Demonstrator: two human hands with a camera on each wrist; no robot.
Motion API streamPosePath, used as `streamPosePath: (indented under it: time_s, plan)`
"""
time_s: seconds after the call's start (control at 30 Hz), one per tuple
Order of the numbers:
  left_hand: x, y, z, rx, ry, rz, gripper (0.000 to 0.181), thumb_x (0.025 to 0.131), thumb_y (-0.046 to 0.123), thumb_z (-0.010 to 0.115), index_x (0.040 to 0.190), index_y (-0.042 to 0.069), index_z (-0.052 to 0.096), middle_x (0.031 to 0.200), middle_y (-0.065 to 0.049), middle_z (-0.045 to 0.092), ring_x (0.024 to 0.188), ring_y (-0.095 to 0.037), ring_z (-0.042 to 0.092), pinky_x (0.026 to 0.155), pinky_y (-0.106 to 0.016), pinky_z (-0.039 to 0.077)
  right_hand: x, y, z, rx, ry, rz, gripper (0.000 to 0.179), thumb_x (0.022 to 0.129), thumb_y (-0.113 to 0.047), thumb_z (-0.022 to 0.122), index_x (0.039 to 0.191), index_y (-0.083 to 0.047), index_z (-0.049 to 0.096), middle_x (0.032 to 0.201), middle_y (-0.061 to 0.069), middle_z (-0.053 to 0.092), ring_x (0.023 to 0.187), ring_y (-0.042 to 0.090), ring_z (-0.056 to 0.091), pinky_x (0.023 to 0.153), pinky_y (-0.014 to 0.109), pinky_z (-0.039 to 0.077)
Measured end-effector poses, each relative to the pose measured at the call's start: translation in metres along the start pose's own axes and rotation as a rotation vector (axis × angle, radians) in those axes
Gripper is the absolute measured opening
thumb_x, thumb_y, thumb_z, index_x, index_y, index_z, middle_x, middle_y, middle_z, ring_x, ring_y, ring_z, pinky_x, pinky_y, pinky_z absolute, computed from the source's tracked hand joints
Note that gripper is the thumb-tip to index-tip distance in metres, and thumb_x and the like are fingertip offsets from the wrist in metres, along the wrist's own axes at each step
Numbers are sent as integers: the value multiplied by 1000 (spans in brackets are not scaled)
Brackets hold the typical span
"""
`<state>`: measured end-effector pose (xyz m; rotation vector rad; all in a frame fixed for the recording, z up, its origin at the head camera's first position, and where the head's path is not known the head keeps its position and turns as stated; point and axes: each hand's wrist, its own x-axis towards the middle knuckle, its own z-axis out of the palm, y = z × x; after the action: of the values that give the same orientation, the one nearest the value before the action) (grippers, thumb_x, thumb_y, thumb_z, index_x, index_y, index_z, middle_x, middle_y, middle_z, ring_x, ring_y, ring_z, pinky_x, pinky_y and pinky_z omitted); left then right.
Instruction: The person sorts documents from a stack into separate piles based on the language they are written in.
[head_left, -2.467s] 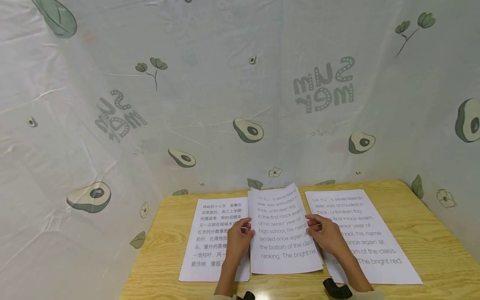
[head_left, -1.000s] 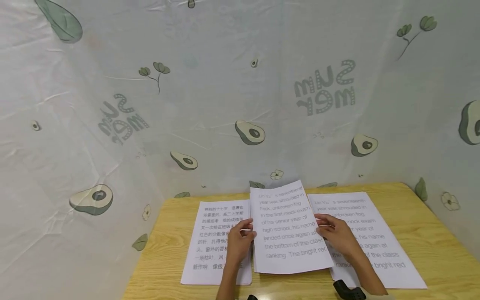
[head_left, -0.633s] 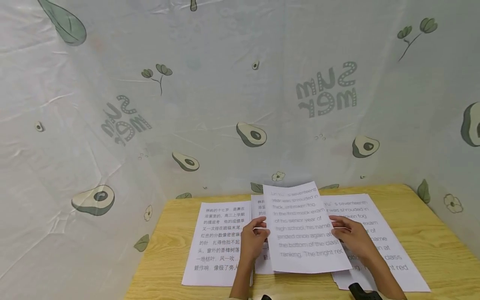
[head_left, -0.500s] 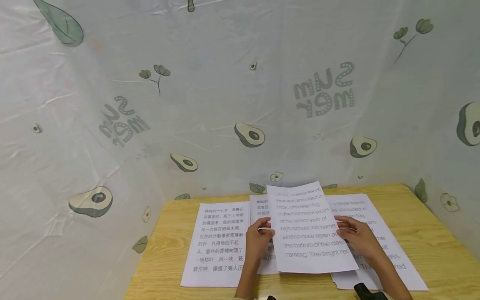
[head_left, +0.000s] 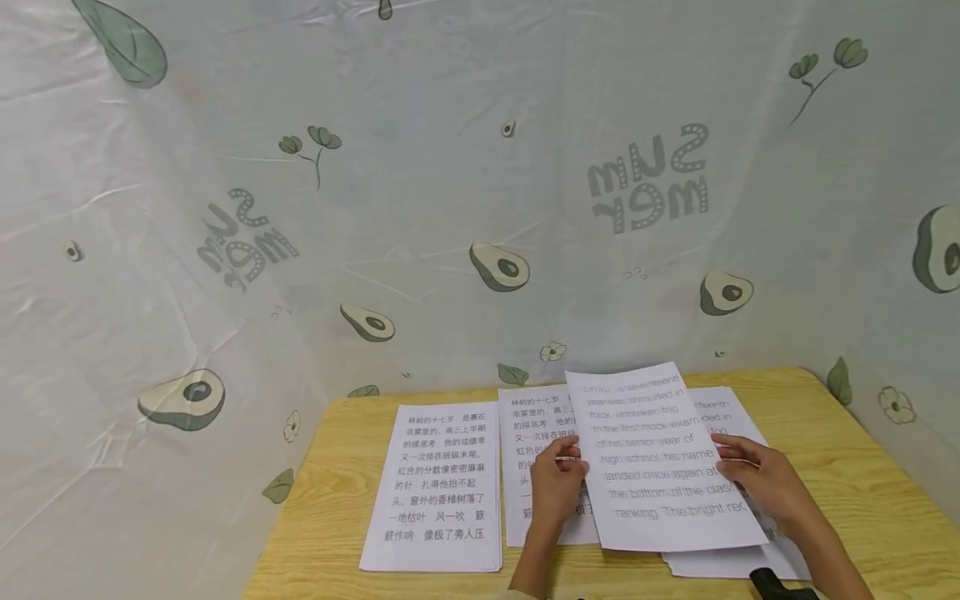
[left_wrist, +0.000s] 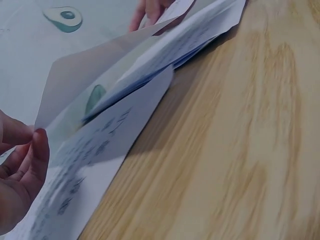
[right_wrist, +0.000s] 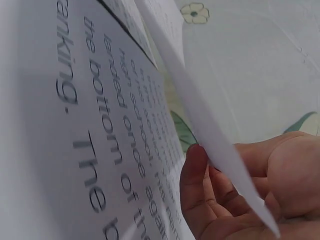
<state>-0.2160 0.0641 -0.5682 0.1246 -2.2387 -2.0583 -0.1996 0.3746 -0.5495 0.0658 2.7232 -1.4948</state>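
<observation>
A sheet of paper (head_left: 660, 458) printed with English text is held up by its two side edges, bowed slightly. My left hand (head_left: 557, 483) pinches its left edge between thumb and fingers. At the opposite edge, my right hand (head_left: 765, 475) grips it the same way, and the right wrist view shows that sheet (right_wrist: 210, 120) edge-on between thumb and fingers. Beneath lies the right paper stack (head_left: 735, 562) with English text, mostly covered in the head view. Partly hidden by the left hand and sheet is the middle paper stack (head_left: 528, 417), with Chinese text on top.
A left paper stack (head_left: 435, 492), also printed in Chinese, lies flat beside the middle one. All three rest on a wood-grain table (head_left: 315, 500). Behind and at the sides hangs a pale curtain (head_left: 420, 208) with avocado prints.
Both hands have lifted the English sheet off the middle stack and carried it right until it overlaps the right stack. The Chinese page under it has come into view.
</observation>
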Motion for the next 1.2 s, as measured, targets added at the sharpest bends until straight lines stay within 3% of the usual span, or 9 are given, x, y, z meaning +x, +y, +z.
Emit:
streamPosePath:
  time_s: [0.27,0.33,0.47,0.7,0.77,1.0,1.2]
  plan:
    - [-4,-5,28,3,6,17,40,85,-11,76,119,9,79,97,3,70,78,-1,64,64,-16,56,1,19,-25,-21,-60,64,64,109,-21,63,158,12,40,146,40,52,91,-15,54,75,21,56]
    - [-5,-5,35,-4,2,20,40,85,-11,77,119,9,79,96,4,70,78,-1,64,64,-16,56,0,24,-32,-26,-65,59,64,108,-22,64,157,12,40,144,39,55,91,-16,54,75,22,56]
    - [-8,-4,48,-25,-9,31,39,84,-12,76,118,8,79,96,3,70,77,0,65,63,-15,56,-2,32,-45,-38,-64,60,64,108,-23,66,155,13,43,133,23,68,90,-15,56,75,21,55]
    - [-12,-5,67,-39,2,86,38,81,-13,77,113,6,80,93,2,72,73,3,63,63,-16,55,-7,40,-57,-73,-61,89,63,110,-26,62,155,13,43,138,34,62,89,-18,54,74,22,56]
    - [-13,-4,71,-38,4,98,38,80,-14,77,113,6,80,92,1,72,73,3,62,63,-16,54,-8,42,-60,-62,-65,99,63,110,-26,62,155,14,42,135,30,64,89,-15,56,74,24,58]
    - [-15,-3,82,-49,-36,19,40,83,-13,76,116,8,79,93,6,68,73,3,62,58,-14,54,-6,49,-66,-70,-61,140,63,110,-23,61,154,16,40,123,13,72,85,-6,62,72,27,59]
    - [-14,-4,85,-5,-45,-3,39,83,-13,77,116,9,79,90,10,66,73,3,61,57,-14,54,-5,53,-64,-66,-74,154,63,109,-20,62,153,19,40,123,16,72,84,-2,62,72,28,59]
